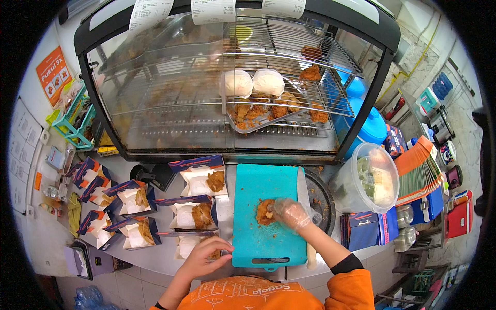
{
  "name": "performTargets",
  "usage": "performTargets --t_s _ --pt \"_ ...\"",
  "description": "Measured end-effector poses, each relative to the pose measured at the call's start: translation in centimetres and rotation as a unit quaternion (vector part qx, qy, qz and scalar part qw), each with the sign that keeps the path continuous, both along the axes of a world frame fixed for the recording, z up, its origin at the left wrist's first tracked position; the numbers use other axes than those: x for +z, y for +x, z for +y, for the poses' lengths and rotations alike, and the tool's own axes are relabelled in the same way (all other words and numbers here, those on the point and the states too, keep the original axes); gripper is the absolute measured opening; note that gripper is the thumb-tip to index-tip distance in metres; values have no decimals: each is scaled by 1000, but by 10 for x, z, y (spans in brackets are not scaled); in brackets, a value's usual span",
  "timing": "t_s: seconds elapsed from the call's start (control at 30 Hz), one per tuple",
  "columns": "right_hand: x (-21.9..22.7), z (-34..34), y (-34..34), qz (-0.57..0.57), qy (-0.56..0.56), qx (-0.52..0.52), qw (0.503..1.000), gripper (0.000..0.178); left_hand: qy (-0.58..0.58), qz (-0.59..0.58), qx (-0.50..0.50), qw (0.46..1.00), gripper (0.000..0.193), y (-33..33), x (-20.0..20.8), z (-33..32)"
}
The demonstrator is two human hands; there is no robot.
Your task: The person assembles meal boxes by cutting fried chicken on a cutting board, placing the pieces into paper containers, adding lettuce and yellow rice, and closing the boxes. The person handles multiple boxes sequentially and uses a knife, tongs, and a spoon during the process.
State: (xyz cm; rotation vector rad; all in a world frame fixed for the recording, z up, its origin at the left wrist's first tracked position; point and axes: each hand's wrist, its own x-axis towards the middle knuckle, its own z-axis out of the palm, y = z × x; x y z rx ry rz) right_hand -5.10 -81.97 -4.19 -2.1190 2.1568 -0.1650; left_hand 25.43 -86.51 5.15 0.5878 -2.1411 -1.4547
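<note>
A glass-fronted display cabinet point(232, 156) spans the upper half of the frame, and below it runs a metal counter point(164, 256). On that counter, centre of the frame, a turquoise cutting board point(249, 188) lies flat, its long axis running up and down the picture, with a clear round tub point(338, 183) well to its right. Open-topped boxes, the nearest full one point(175, 218) just left of the board, stand in a cluster across the lower left. The left hand point(202, 257), bare, is at the board's lower left corner, thumb and forefinger apart and loosely bent, with nothing visible in its grip. The right hand point(293, 214), in a clear plastic glove, comes in from the lower right and is over the middle of the board, fingers bunched narrow and pointing left. Smallest is the fried piece point(265, 213) on the board — directly left of the gloved fingertips and meeting them, a little longer up and down than across, as far as its uncovered part shows. Whether those fingers pinch it or merely rest against it I cannot tell; the left hand is clearly farther off, below and left.
</note>
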Motion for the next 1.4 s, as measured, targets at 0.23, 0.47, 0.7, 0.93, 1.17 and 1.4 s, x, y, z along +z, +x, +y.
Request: performTargets --t_s 0.23,0.47,0.7,0.93,1.17,1.4 --pt "7 -1 -17 -250 -52 -4 967 20 -2 -9 17 1000 18 4 0 2" --pt "3 6 -26 -504 42 -176 845 22 -1 -11 12 1000 17 2 -1 1" --pt "8 11 -17 -338 -84 -15 937 21 1 -8 3 1000 17 0 -3 0" --pt "10 3 -4 -188 -58 -7 980 22 5 0 8 1000 16 1 -5 1" --pt "17 -3 -7 -171 -53 -22 984 16 23 -4 9 1000 15 2 -7 3" --pt "9 -10 -26 -432 146 -221 862 23 15 -3 20 1000 15 2 -7 5"
